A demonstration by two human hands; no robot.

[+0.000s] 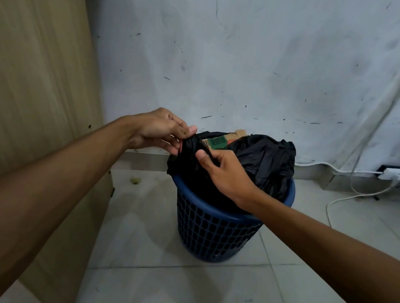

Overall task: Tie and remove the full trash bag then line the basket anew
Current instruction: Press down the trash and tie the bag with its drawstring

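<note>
Over blue basket (210, 232) | L hand (160, 130) + R hand (224, 172) fingers pinching black bag (264, 158) edge | cardboard (223, 139) inside

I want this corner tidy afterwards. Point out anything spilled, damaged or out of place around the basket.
A small greenish scrap lies on the floor tiles left of the blue basket, apart from it, like dropped litter. The wall is scuffed with dark marks. A cardboard box pokes out of the black trash bag.
</note>
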